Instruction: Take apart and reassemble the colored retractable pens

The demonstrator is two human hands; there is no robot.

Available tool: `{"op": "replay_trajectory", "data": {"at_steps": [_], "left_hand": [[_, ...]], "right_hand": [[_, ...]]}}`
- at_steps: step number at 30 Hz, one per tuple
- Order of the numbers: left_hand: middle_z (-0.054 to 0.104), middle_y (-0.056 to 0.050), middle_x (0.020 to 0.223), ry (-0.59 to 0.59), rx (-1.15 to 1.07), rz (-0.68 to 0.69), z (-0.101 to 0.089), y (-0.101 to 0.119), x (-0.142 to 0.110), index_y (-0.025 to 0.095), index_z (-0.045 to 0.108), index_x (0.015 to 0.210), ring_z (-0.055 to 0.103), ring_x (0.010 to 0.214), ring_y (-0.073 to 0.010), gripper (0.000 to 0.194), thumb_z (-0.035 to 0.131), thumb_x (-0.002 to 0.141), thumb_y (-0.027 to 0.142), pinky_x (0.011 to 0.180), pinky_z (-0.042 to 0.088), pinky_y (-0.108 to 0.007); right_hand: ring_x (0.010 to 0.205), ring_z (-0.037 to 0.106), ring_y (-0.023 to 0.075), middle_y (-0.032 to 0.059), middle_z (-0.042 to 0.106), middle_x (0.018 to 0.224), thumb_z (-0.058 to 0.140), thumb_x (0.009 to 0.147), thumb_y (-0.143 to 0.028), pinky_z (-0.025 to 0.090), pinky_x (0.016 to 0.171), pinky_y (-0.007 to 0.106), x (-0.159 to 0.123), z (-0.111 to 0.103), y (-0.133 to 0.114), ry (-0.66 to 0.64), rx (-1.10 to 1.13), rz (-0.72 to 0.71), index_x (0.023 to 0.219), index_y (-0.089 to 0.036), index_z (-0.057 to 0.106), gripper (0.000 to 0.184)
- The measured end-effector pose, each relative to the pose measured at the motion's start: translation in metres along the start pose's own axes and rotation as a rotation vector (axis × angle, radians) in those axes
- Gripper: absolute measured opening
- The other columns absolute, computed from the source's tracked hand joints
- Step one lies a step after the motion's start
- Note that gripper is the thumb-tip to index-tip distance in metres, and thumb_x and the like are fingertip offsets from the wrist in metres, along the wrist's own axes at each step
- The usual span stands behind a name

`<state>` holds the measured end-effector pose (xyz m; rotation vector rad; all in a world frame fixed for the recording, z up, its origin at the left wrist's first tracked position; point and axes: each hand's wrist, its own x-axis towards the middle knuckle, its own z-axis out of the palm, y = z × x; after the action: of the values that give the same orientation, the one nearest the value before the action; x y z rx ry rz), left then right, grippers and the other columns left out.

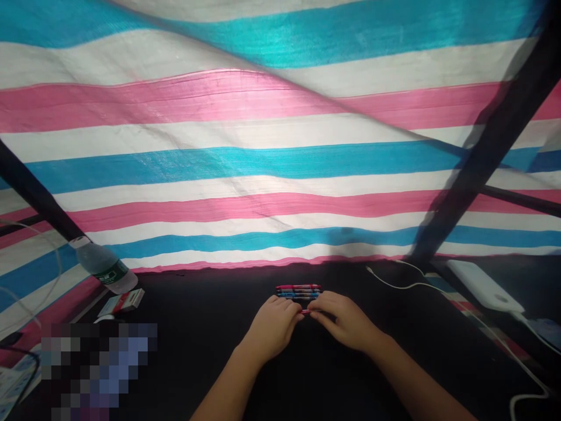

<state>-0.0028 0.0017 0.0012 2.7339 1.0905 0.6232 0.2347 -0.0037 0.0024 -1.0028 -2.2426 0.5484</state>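
Side by side on the black surface lies a small row of pens (298,290), with red ones at the far side and blue ones nearer. Just on the near side of that row, a red pen (305,311) runs crosswise between my two hands, and only a short middle stretch of it shows. My left hand (277,326) is closed around its left part, knuckles up. From the right, my right hand (344,320) pinches the other part between thumb and fingers. The pen's ends are hidden by my hands.
A water bottle (107,266) leans at the left edge beside a small box (126,302). At the right are a white power strip (484,286) and a white cable (495,333). Dark posts (495,134) stand before a striped tarp (245,169).
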Motion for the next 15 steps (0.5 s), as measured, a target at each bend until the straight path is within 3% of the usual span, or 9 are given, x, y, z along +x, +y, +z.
{"op": "replay_trajectory", "data": {"at_steps": [3, 10, 15], "left_hand": [[0.074, -0.005, 0.097, 0.012, -0.012, -0.006, 0.002, -0.0003, 0.0003, 0.021, 0.064, 0.101, 0.067, 0.088, -0.0228, 0.011, 0.06, 0.102, 0.031, 0.083, 0.047, -0.037], [0.074, -0.004, 0.09, -0.007, 0.003, -0.028, 0.0004, 0.0049, -0.0001, 0.021, 0.063, 0.097, 0.065, 0.081, -0.0217, 0.019, 0.046, 0.104, 0.021, 0.081, 0.046, -0.038], [0.073, -0.003, 0.084, -0.053, 0.004, -0.055, -0.0016, 0.0049, -0.0017, 0.021, 0.061, 0.089, 0.064, 0.076, -0.0215, 0.02, 0.047, 0.099, 0.013, 0.077, 0.046, -0.036]], "right_hand": [[0.09, 0.066, 0.0239, 0.0078, 0.075, 0.098, 0.054, 0.104, -0.032, 0.051, 0.081, 0.036, 0.001, -0.0006, -0.0007, 0.001, 0.011, -0.009, 0.108, -0.024, 0.074, 0.022], [0.092, 0.065, 0.0252, 0.0076, 0.076, 0.1, 0.054, 0.105, -0.03, 0.049, 0.085, 0.04, 0.0021, 0.0005, 0.0007, 0.018, -0.051, -0.064, 0.108, -0.025, 0.073, 0.02], [0.095, 0.064, 0.0262, 0.0082, 0.076, 0.1, 0.051, 0.107, -0.031, 0.047, 0.084, 0.041, 0.0024, 0.0027, 0.0039, 0.04, -0.108, -0.088, 0.109, -0.026, 0.073, 0.022]]}}
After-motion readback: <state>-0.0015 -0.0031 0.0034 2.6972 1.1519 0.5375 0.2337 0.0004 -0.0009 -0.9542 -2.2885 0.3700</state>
